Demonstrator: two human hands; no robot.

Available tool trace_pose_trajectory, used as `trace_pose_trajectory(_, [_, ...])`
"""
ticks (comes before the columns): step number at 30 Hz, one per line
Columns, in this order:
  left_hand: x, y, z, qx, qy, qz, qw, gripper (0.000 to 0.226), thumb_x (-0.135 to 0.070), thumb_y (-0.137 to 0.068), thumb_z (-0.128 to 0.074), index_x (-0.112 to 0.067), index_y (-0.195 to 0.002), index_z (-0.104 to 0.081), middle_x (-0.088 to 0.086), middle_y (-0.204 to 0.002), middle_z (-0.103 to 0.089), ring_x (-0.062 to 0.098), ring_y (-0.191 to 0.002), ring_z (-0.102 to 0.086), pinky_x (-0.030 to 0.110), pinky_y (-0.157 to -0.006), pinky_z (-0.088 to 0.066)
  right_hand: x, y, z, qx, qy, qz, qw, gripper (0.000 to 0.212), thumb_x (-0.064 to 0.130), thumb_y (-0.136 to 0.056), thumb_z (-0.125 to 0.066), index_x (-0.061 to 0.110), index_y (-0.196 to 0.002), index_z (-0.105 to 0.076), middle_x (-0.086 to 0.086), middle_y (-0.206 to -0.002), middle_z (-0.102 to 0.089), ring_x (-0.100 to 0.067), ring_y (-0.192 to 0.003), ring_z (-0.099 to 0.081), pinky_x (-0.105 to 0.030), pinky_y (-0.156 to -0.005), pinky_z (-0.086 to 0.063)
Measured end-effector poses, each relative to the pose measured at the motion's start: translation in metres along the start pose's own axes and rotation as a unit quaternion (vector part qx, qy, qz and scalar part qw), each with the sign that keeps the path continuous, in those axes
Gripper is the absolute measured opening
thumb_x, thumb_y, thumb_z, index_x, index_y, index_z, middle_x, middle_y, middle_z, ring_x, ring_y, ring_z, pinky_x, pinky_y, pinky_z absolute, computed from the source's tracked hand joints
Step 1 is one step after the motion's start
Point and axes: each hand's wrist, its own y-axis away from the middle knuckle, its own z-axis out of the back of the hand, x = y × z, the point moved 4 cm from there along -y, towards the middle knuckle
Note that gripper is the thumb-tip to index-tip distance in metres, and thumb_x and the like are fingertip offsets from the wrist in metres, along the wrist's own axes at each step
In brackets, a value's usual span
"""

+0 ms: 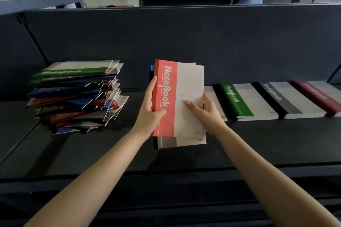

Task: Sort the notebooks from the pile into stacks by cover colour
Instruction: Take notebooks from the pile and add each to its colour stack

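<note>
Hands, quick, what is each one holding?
Left hand: grips the red notebook by its spine edge.
Right hand: holds its right edge, thumb on the cover.

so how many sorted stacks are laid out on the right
4, in a row left to right: a half-hidden stack behind the held notebooks, colour unclear, then a green stack, a black stack and a dark red stack at the frame edge. More may lie beyond it.

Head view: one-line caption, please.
Left hand and right hand hold a red-topped notebook bundle between mixed pile and sorted stacks.
</note>
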Motion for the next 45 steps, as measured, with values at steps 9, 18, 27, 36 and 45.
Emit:
trace_pose_trajectory(9, [0.021, -0.028, -0.059, -0.008, 0.03, 0.037, 0.999, 0.079, 0.005, -0.092, -0.051, -0.038, -0.146, -0.012, -0.014, -0.132, -0.039, 0.007, -0.117, -0.048, 0.02, -0.083, -0.044, -0.012, -0.004, 0.067, -0.089, 0.044, 0.01, 0.995, 0.06, 0.028, -0.082, -0.072, 0.023, -0.129, -0.035, 0.012, -0.109, -0.061, -0.012, -0.097, -0.066, -0.033, -0.075, -0.058])
trace_pose_trajectory(18, [0.033, -0.054, -0.143, 0.028, 0.098, 0.096, 0.99, 0.067, 0.002, -0.089, -0.054, -0.043, -0.133, -0.031, 0.007, -0.137, -0.046, 0.023, -0.125, -0.049, 0.036, -0.092, -0.049, -0.023, 0.001, 0.166, -0.156, -0.054, -0.002, 0.986, 0.041, 0.015, -0.09, -0.064, 0.025, -0.122, -0.041, -0.004, -0.108, -0.067, -0.018, -0.088, -0.07, -0.033, -0.068, -0.06])
trace_pose_trajectory(27, [0.016, -0.068, -0.267, 0.108, 0.077, 0.075, 0.988, 0.063, -0.023, -0.081, -0.058, -0.051, -0.13, -0.03, -0.013, -0.133, -0.045, 0.008, -0.118, -0.051, 0.028, -0.09, -0.05, -0.027, 0.01, 0.277, -0.217, -0.067, 0.011, 0.974, 0.04, 0.019, -0.093, -0.06, 0.025, -0.125, -0.038, 0.003, -0.117, -0.061, -0.016, -0.096, -0.067, -0.027, -0.068, -0.058])
trace_pose_trajectory(36, [0.005, -0.086, -0.362, 0.065, 0.137, 0.114, 0.982, 0.045, -0.015, -0.099, -0.043, -0.039, -0.136, -0.037, -0.01, -0.121, -0.054, 0.01, -0.106, -0.059, 0.026, -0.075, -0.051, -0.03, 0.028, 0.37, -0.225, -0.063, 0.015, 0.972, 0.045, 0.016, -0.097, -0.053, 0.028, -0.133, -0.032, 0.0, -0.124, -0.056, -0.02, -0.107, -0.062, -0.039, -0.083, -0.057])
trace_pose_trajectory(45, [0.017, -0.091, -0.415, 0.0, 0.113, 0.113, 0.987, 0.043, -0.008, -0.101, -0.041, -0.035, -0.134, -0.043, -0.015, -0.127, -0.051, 0.004, -0.112, -0.053, 0.021, -0.084, -0.046, -0.034, 0.021, 0.479, -0.265, 0.151, -0.045, 0.951, 0.047, 0.022, -0.096, -0.053, 0.031, -0.137, -0.032, 0.001, -0.11, -0.061, -0.019, -0.094, -0.063, -0.041, -0.077, -0.056])
